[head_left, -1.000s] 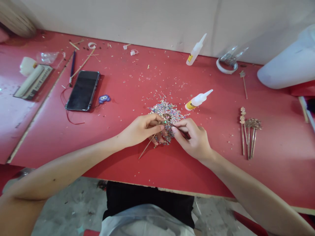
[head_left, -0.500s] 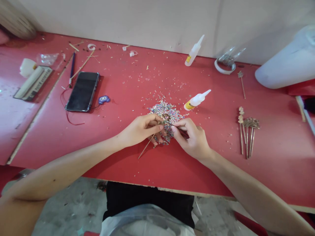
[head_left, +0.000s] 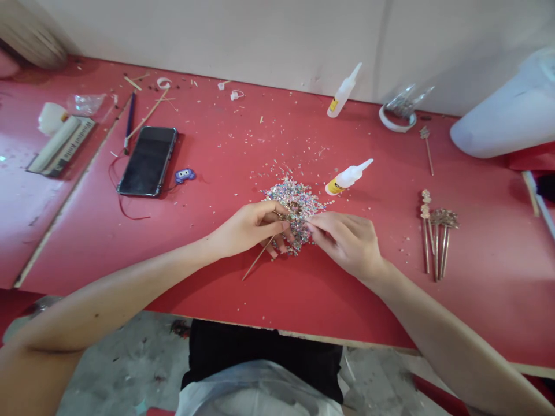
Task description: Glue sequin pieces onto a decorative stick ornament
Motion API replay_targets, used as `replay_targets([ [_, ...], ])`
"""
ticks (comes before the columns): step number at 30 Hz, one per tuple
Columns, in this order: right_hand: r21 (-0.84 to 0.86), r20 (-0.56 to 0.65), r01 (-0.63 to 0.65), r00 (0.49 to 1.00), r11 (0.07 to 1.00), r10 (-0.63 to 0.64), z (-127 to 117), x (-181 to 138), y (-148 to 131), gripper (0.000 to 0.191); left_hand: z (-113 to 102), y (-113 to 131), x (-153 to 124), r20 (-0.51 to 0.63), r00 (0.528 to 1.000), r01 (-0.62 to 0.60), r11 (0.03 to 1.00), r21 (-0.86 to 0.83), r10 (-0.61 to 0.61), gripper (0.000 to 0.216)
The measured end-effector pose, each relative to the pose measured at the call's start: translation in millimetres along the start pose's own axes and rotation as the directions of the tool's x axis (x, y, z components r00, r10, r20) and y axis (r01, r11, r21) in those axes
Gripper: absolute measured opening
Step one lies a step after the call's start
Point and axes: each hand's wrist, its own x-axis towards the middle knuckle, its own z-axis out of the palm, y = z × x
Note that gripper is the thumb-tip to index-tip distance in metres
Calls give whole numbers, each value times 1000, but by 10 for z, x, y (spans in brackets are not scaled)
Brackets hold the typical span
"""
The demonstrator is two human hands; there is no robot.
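My left hand (head_left: pixel 249 227) pinches a thin wooden stick (head_left: pixel 256 261) whose lower end slants toward me; its decorated top sits over a pile of glittery sequins (head_left: pixel 295 199) on the red table (head_left: pixel 217 173). My right hand (head_left: pixel 347 240) lies palm down beside it, fingertips pinched together at the stick's top; what they hold is too small to make out. A glue bottle (head_left: pixel 347 177) with a yellow label lies just behind the pile.
Several finished decorated sticks (head_left: pixel 436 231) lie at the right. A black phone (head_left: pixel 148 160) and a small blue charm (head_left: pixel 184 173) lie at the left. A second glue bottle (head_left: pixel 344 91), a tape roll (head_left: pixel 396 118) and a white bag (head_left: pixel 507 112) stand along the wall.
My right hand has turned from side-on to palm down and shifted slightly right; the dark tool seen in it before is hidden. My left hand and the stick stay in place.
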Motion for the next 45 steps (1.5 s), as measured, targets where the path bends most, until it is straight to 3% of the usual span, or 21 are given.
replay_targets([
  [8, -97, 34, 188, 982, 977, -185, -117, 23, 76, 22, -13, 7, 0, 28, 1000, 14, 1000, 17, -15, 18],
  [18, -131, 94, 205, 976, 970, -194, -139, 1, 129, 23, -4, 42, -2, 35, 999, 38, 999, 33, -39, 16],
  [35, -205, 103, 321, 946, 924, -306, -172, 54, 87, 23, -7, 42, -12, 27, 999, 37, 998, 48, -38, 12],
  [45, -188, 84, 317, 948, 929, -307, -161, 47, 76, 22, -12, 35, -12, 30, 999, 37, 998, 42, -38, 9],
])
